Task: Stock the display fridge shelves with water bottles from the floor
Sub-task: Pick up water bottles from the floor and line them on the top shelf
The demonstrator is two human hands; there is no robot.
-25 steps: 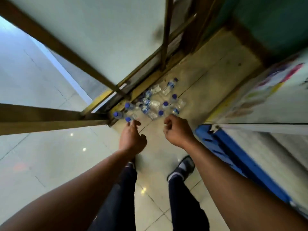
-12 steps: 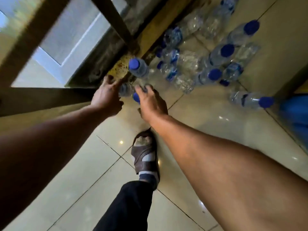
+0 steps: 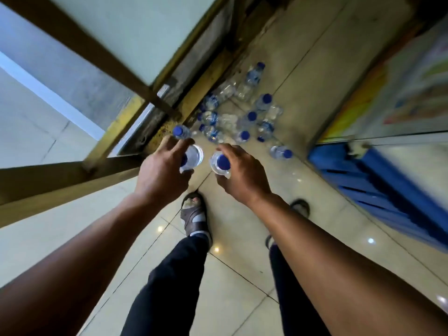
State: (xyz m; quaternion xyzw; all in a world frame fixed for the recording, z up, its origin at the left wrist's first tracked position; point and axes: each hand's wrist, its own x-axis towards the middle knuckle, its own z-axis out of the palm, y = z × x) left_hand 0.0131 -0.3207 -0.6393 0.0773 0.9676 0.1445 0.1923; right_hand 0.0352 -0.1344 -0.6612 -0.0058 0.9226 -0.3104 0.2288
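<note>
My left hand (image 3: 162, 173) grips a clear water bottle with a blue cap (image 3: 192, 156), seen from above, held upright off the floor. Close beside it, my right hand (image 3: 242, 175) grips a second blue-capped bottle (image 3: 220, 163) the same way. Beyond the hands, several more small water bottles (image 3: 232, 122) lie in a loose heap on the tiled floor by the door frame. One bottle (image 3: 281, 152) lies apart on the right, and another bottle (image 3: 180, 132) stands just past my left fingers. The display fridge (image 3: 412, 98) rises at the right.
A blue grille (image 3: 378, 180) runs along the fridge's base at the right. A wooden door frame (image 3: 135, 86) and a wooden beam (image 3: 60, 175) cross the left side. My two sandalled feet (image 3: 194, 217) stand on the glossy tiles below the hands.
Both hands reached down to the heap, each took hold of a bottle, and have lifted them clear of the floor. The view has pulled back up from the bottles.
</note>
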